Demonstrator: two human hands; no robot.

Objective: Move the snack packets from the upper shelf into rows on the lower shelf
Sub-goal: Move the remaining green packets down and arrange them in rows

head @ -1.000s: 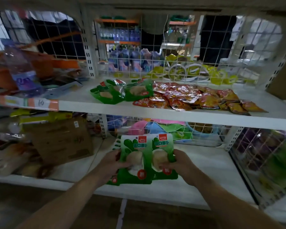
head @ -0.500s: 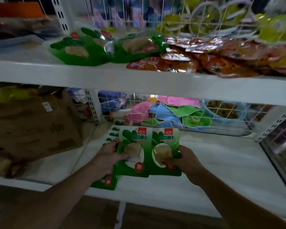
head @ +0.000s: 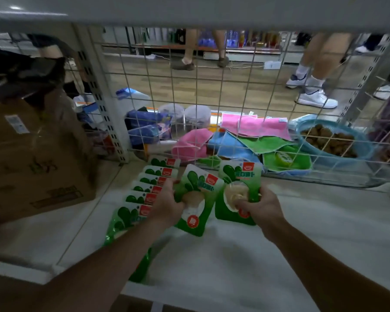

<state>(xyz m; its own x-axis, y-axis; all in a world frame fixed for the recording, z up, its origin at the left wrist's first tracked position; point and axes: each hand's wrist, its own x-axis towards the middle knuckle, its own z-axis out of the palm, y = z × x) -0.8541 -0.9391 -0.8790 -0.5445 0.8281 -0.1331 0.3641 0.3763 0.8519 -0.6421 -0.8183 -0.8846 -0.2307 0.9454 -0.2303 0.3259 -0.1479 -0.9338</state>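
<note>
At the far left of the lower shelf (head: 302, 244) stands a brown cardboard box (head: 32, 158). Just right of it, a row of green snack packets (head: 148, 190) lies on the white shelf board. They overlap like shingles from the wire mesh back panel (head: 234, 86) toward the near edge, each showing a red label at its top.

The left hand (head: 167, 206) reaches over this row, its fingers curled around the lower part of another green snack packet (head: 200, 183), which is tilted to the right and held beside the row. Just to the right, the right hand (head: 262, 209) grips a second green packet (head: 241, 174) of the same kind, thumb pressed on its clear window, held nearly upright close to the mesh.

Behind the mesh lie pink, blue and green cloths (head: 257, 131). Farther right sits a blue basket (head: 360, 152) holding brown pieces.
</note>
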